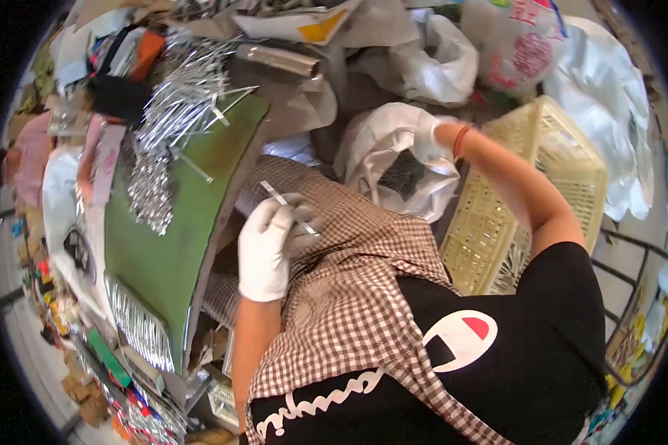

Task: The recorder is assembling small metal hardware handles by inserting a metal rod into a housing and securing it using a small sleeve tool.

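My left hand (266, 252), in a white glove, is closed around a thin silver metal strip (272, 191) above the checked apron on my lap. The strip slants, with one end sticking out above the fingers and the other below them. At the rim of an open white sack (386, 124) is my right hand (432, 141), also gloved; motion smears it and its fingers cannot be made out. Small grey pieces (401, 174) lie inside the sack. To the left, a pile of long silver strips (189, 96) and a heap of small metal pieces (150, 193) rest on a green board (200, 215).
A cream plastic basket (471, 245) holding metal strips stands on the right, beneath my right arm. A row of silver strips (137, 322) lies along the board's near edge. Beyond are a metal tube (278, 59), another white sack (449, 63) and a printed bag (523, 52).
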Demonstrator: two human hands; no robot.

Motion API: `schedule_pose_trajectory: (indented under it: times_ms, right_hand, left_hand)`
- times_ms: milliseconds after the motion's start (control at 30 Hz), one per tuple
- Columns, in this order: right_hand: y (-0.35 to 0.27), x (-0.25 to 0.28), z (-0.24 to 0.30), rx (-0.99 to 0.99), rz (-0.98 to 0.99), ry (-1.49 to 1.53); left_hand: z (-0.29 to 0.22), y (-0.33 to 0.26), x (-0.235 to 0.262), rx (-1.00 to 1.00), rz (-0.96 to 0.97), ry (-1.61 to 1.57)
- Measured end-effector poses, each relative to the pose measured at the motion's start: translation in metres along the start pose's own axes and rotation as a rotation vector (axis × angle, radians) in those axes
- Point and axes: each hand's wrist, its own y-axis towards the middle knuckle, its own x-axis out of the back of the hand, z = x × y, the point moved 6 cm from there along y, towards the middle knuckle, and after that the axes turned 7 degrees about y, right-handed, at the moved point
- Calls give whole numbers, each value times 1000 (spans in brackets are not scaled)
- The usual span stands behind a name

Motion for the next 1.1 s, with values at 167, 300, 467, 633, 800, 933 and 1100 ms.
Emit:
schedule_pose_trajectory:
  times_ms: [167,300,467,633,800,933,1100]
  right_hand:
    - [87,-62,86,42,-110,-77]
    - [126,-144,46,-5,-216,-118]
    - [121,-267,15,-83,-313,-124]
    - [154,-264,-59,-244,-437,-160]
    - [123,-248,-40,-149,-315,-351]
    - [69,-225,-94,43,101,-477]
    - [-62,25,154,677,-107,-563]
  left_hand:
    - [5,-15,-5,54,56,-66]
    - [-6,-32,-3,8,102,-50]
    - [-21,-49,10,12,67,-58]
    - [-20,-51,24,-12,91,-72]
    - [-18,-48,27,0,51,-51]
    - [-11,-43,46,-114,113,-94]
    - [10,-32,40,-132,56,-34]
